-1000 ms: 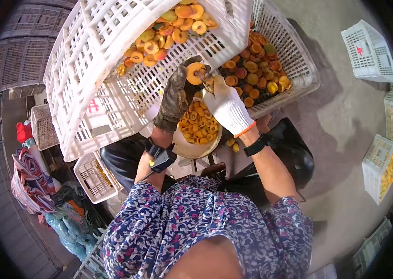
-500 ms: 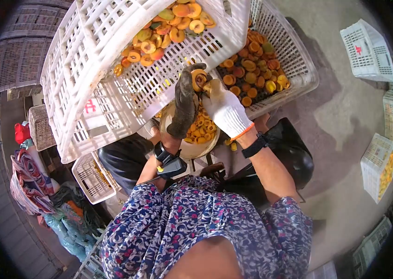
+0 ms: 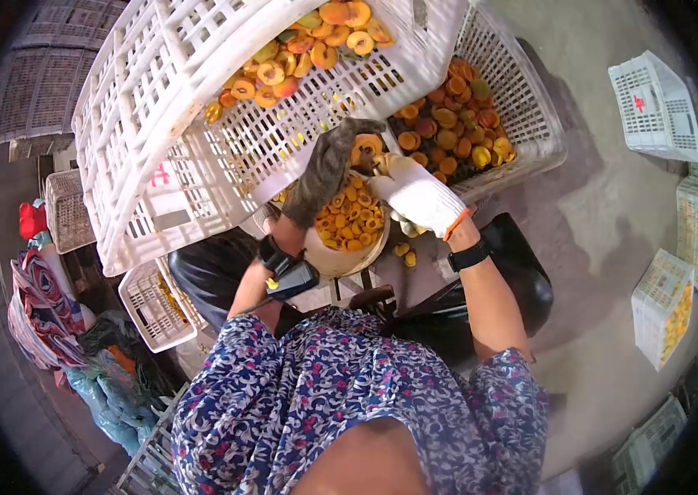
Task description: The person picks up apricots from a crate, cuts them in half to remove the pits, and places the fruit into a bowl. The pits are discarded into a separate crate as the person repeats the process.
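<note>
My left hand (image 3: 328, 169), in a dark, stained glove, is closed around a halved orange fruit (image 3: 365, 150) with its cut side up. My right hand (image 3: 417, 195), in a white knitted glove with an orange cuff, is closed right beside the fruit; whatever its fingertips pinch is too small to make out. Below both hands stands a round pale bucket (image 3: 334, 262) of small yellow-orange pieces (image 3: 352, 221). A tilted white crate (image 3: 262, 177) with halved fruit (image 3: 323, 56) lies beyond my left hand. Behind my right hand, another crate (image 3: 540, 124) contains more fruit halves (image 3: 448, 120).
A small white crate (image 3: 157, 309) sits at the lower left, near coloured cloth and bags (image 3: 52, 318). White crates (image 3: 654, 107) stand along the right side, one with yellow contents (image 3: 676, 326). A few yellow pieces (image 3: 406, 253) lie beside the bucket.
Both hands have moved slightly to the right. The left fingers now extend further over the fruit, and more of the bucket's contents shows between the hands.
</note>
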{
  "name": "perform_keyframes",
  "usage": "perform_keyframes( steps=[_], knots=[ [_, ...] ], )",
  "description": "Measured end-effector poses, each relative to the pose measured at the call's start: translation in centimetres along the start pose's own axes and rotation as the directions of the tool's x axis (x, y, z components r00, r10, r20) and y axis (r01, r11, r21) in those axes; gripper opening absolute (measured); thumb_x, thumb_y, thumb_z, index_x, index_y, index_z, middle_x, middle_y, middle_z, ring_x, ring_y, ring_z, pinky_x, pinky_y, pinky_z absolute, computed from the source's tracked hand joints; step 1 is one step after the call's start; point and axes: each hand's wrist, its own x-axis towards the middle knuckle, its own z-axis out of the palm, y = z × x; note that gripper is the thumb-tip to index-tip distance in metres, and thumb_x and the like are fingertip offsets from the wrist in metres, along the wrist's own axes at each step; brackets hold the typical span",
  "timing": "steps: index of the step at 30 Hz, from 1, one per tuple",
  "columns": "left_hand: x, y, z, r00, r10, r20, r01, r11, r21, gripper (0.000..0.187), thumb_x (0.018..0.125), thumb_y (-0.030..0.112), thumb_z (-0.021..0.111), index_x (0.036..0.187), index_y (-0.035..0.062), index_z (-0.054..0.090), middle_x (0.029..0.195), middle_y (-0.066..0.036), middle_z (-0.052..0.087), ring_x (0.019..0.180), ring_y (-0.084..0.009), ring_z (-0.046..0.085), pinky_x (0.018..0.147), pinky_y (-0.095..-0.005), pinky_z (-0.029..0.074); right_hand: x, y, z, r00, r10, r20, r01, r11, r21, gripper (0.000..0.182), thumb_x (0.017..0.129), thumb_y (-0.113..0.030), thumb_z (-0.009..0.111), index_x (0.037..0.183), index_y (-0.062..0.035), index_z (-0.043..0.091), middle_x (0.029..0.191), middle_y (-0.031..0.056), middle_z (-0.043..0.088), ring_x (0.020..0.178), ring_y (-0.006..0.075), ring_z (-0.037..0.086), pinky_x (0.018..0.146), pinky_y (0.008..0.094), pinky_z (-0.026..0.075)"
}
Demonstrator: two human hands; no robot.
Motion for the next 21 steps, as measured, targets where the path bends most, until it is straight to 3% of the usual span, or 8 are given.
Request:
perform_keyframes(
  steps=[5, 11, 15, 17, 18, 19, 20, 21],
  knots=[
    [0.0, 5.3, 2.9, 0.922, -0.023, -0.386, -0.134, 0.917, -0.375, 0.054, 0.101, 0.042, 0.023, 0.103, -0.0009, 0.056, 0.093, -0.012, 0.060, 0.085, -0.0184, 0.059, 0.078, -0.0299, 0.047, -0.3, -0.1, 0.2, 0.982, 0.113, 0.152, -0.153, 0.946, 0.286, 0.028, 0.081, -0.028, 0.055, 0.076, -0.0002, 0.054, 0.056, 0.0059, 0.052, 0.044, 0.0141, 0.051, 0.040, 0.0282, 0.040],
    [0.8, 5.3, -0.1, 0.996, -0.073, -0.041, 0.032, 0.781, -0.624, 0.063, 0.097, 0.051, 0.030, 0.077, -0.0009, 0.060, 0.078, -0.012, 0.063, 0.077, -0.0222, 0.059, 0.075, -0.0341, 0.048, -0.8, -0.7, 1.1, 0.968, 0.088, 0.234, -0.127, 0.980, 0.154, 0.028, 0.084, -0.028, 0.054, 0.071, -0.0030, 0.054, 0.052, 0.0043, 0.049, 0.040, 0.0136, 0.048, 0.034, 0.0282, 0.038],
    [0.2, 4.1, 1.0, 0.995, -0.011, 0.102, 0.102, 0.116, -0.988, 0.053, 0.098, 0.047, 0.033, 0.075, 0.0056, 0.057, 0.071, -0.011, 0.056, 0.074, -0.0238, 0.056, 0.072, -0.0334, 0.047, 0.5, 3.5, 5.1, 0.852, -0.257, 0.456, -0.325, 0.423, 0.846, 0.027, 0.093, -0.025, 0.048, 0.074, -0.0052, 0.051, 0.053, -0.0002, 0.047, 0.036, 0.0129, 0.042, 0.031, 0.0276, 0.031],
    [-0.4, 3.9, 0.0, 0.988, -0.139, 0.071, 0.081, 0.065, -0.995, 0.050, 0.098, 0.046, 0.035, 0.080, 0.0053, 0.057, 0.075, -0.011, 0.058, 0.077, -0.0233, 0.058, 0.073, -0.0325, 0.050, 0.1, 1.9, 4.2, 0.801, -0.177, 0.572, -0.460, 0.430, 0.777, 0.028, 0.092, -0.028, 0.048, 0.077, -0.0046, 0.053, 0.054, 0.0022, 0.049, 0.036, 0.0133, 0.043, 0.030, 0.0272, 0.032],
    [-0.7, 3.7, -0.7, 0.963, -0.265, 0.053, 0.059, 0.016, -0.998, 0.047, 0.098, 0.045, 0.037, 0.086, 0.0051, 0.058, 0.078, -0.010, 0.060, 0.079, -0.0228, 0.060, 0.074, -0.0316, 0.052, -0.2, 1.7, 4.2, 0.796, -0.045, 0.603, -0.302, 0.834, 0.462, 0.030, 0.091, -0.031, 0.049, 0.078, -0.0046, 0.054, 0.055, 0.0032, 0.049, 0.036, 0.0127, 0.043, 0.031, 0.0265, 0.032],
    [-1.5, 2.4, -0.8, 0.914, -0.294, -0.279, 0.066, 0.788, -0.612, 0.040, 0.097, 0.041, 0.041, 0.101, 0.0045, 0.056, 0.088, -0.008, 0.062, 0.084, -0.0197, 0.063, 0.074, -0.0304, 0.055, -0.4, 1.6, 4.3, 0.823, 0.080, 0.562, -0.094, 0.996, -0.005, 0.032, 0.091, -0.033, 0.049, 0.079, -0.0046, 0.055, 0.055, 0.0042, 0.049, 0.037, 0.0121, 0.044, 0.031, 0.0258, 0.032],
    [-1.6, 0.5, -1.9, 0.890, -0.424, -0.167, 0.090, 0.523, -0.847, 0.038, 0.097, 0.039, 0.044, 0.103, 0.0036, 0.056, 0.093, -0.011, 0.061, 0.088, -0.0213, 0.062, 0.075, -0.0334, 0.056, -1.3, 0.8, 4.7, 0.862, 0.090, 0.500, 0.006, 0.982, -0.188, 0.025, 0.084, -0.021, 0.051, 0.093, -0.0015, 0.064, 0.089, 0.0182, 0.065, 0.078, 0.0303, 0.063, 0.067, 0.0391, 0.050],
    [-1.3, -0.8, -3.0, 0.862, -0.507, -0.012, 0.100, 0.193, -0.976, 0.037, 0.096, 0.037, 0.047, 0.105, 0.0027, 0.055, 0.098, -0.013, 0.061, 0.091, -0.0228, 0.061, 0.075, -0.0363, 0.056, 0.1, 5.9, 8.6, 0.910, -0.044, 0.413, 0.249, 0.854, -0.457, 0.024, 0.081, -0.017, 0.052, 0.093, 0.0000, 0.064, 0.094, 0.0217, 0.064, 0.088, 0.0369, 0.062, 0.075, 0.0441, 0.049]
  ],
)
